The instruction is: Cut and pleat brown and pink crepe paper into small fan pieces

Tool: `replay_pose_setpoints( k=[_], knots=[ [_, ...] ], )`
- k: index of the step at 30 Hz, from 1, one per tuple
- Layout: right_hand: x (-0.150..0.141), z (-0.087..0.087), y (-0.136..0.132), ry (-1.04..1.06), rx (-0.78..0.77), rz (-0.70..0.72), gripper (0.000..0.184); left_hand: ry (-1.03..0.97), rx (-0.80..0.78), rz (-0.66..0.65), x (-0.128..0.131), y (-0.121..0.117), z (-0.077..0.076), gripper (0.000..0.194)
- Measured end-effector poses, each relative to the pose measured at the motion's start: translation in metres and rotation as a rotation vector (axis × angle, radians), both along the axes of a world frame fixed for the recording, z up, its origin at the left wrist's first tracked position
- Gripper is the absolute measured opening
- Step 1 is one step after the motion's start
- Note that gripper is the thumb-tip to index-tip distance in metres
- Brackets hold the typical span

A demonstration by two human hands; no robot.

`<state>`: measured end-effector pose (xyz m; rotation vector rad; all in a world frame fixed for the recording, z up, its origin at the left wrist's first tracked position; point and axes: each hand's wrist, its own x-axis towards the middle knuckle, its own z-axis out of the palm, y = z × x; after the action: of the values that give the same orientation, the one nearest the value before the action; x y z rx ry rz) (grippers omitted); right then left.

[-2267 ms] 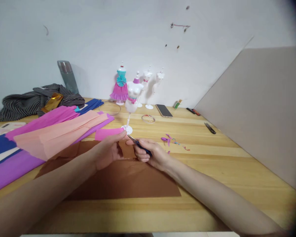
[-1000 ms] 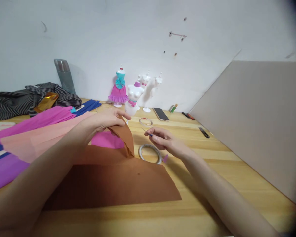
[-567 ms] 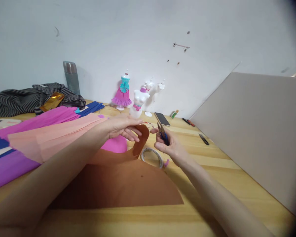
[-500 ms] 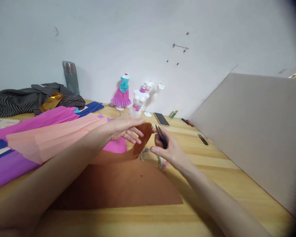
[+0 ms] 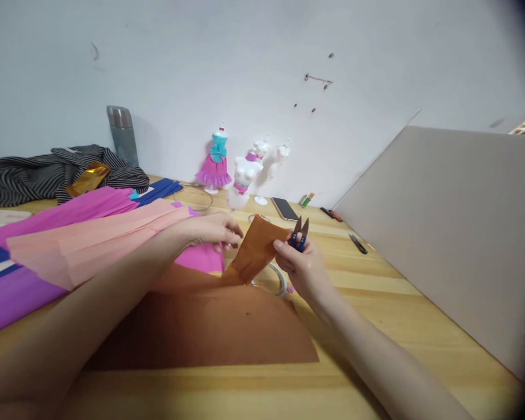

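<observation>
Head view: the right hand [image 5: 305, 268] has thumb and finger pinched on the brown flap [image 5: 259, 248], with the snips [image 5: 303, 235] in the same grip, blades up and parted! Across from it, just beyond the flap, the left hand [image 5: 219, 230] hangs loosely bent, fingers apparently holding nothing. Brown sheet [image 5: 227, 335] below both hands. Looks like positioning the flap; the next move seems to call for a left-hand hold, freeing the snips.
</observation>
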<state>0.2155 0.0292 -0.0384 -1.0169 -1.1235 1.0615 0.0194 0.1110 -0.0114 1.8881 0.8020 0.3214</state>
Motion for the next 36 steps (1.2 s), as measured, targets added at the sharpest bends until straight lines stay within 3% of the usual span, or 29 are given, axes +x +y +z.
replay_pose_setpoints(
  k=[7, 10, 12, 17, 20, 24, 30, 36],
  knots=[
    [0.004, 0.001, -0.001, 0.107, 0.044, 0.095, 0.037, -0.167, -0.132, -0.395, 0.003, 0.001, -0.011, 0.043],
    [0.005, 0.0, 0.0, 0.143, 0.019, 0.077, 0.038, -0.182, -0.16, -0.474, 0.007, -0.004, -0.009, 0.057],
    [0.006, -0.001, 0.0, 0.161, 0.008, 0.091, 0.039, -0.207, -0.156, -0.439, 0.01, -0.006, -0.01, 0.061],
    [0.007, -0.004, 0.002, 0.145, -0.022, 0.116, 0.039, -0.226, -0.122, -0.163, 0.018, -0.01, -0.013, 0.02],
    [0.007, -0.003, 0.002, 0.129, -0.032, 0.126, 0.039, -0.229, -0.141, -0.074, 0.018, -0.013, -0.007, 0.013],
    [0.006, -0.001, 0.001, 0.107, -0.013, 0.076, 0.041, -0.259, -0.151, -0.059, 0.016, -0.014, -0.005, 0.015],
    [0.009, -0.002, 0.0, 0.052, 0.01, 0.047, 0.04, -0.251, -0.173, -0.035, 0.015, -0.008, -0.015, 0.007],
    [0.007, -0.007, 0.004, 0.001, -0.015, -0.003, 0.033, -0.279, -0.277, -0.169, 0.013, -0.007, -0.017, 0.029]
  ],
)
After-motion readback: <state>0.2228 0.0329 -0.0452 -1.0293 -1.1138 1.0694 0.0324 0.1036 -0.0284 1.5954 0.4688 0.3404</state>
